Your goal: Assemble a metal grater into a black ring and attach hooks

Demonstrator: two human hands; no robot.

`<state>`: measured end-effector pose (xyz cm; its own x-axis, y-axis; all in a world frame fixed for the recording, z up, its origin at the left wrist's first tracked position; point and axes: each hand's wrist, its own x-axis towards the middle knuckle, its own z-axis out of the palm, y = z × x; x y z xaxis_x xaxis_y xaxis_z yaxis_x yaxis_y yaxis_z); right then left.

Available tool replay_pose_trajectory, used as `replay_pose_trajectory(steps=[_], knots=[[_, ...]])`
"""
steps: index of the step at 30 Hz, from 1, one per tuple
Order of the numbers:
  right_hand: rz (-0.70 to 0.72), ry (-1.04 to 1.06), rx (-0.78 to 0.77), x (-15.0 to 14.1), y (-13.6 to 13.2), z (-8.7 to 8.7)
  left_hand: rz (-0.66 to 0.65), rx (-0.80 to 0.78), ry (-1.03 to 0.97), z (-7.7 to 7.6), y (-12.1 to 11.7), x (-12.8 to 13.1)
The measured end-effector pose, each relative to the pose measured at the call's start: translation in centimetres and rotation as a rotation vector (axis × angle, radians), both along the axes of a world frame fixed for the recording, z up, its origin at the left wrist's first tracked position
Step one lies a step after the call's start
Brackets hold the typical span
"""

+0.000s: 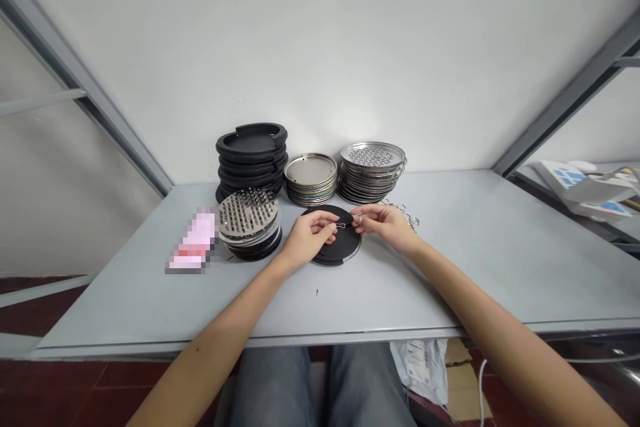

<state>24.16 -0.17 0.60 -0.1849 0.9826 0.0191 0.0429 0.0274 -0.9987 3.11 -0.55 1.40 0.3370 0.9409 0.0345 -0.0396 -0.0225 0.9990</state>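
My left hand (309,237) and my right hand (384,223) meet over a black round disc (336,247) lying flat on the grey table (450,267). Both hands are closed in a pinch on a small metal wire clip (341,225) held between them just above the disc. My left fingers grip its left end, my right fingers its right end. A little heap of small metal rings (411,218) lies just behind my right hand.
Behind the disc stand a stack of black round frames (251,159), a stack of metal rims (311,177) and a stack of perforated metal plates (371,170). A spiked metal disc on a low pile (249,221) sits left, beside a pink blurred object (194,248).
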Motion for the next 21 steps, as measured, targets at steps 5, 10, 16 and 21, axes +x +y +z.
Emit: replay_pose_trajectory(steps=[5, 10, 16, 21], knots=[[0.065, -0.001, -0.006, -0.43, -0.41, 0.42, 0.038, 0.062, 0.043, -0.56, 0.21, -0.07], [0.032, -0.081, 0.052, -0.56, -0.57, 0.73, 0.016, 0.11, 0.068, -0.78, 0.27, -0.16], [0.014, -0.074, 0.053, -0.45, -0.39, 0.24, 0.018, 0.098, 0.082, -0.57, 0.12, -0.09], [0.009, -0.083, 0.069, -0.51, -0.39, 0.01, 0.036, 0.095, 0.085, -0.41, 0.08, 0.01]])
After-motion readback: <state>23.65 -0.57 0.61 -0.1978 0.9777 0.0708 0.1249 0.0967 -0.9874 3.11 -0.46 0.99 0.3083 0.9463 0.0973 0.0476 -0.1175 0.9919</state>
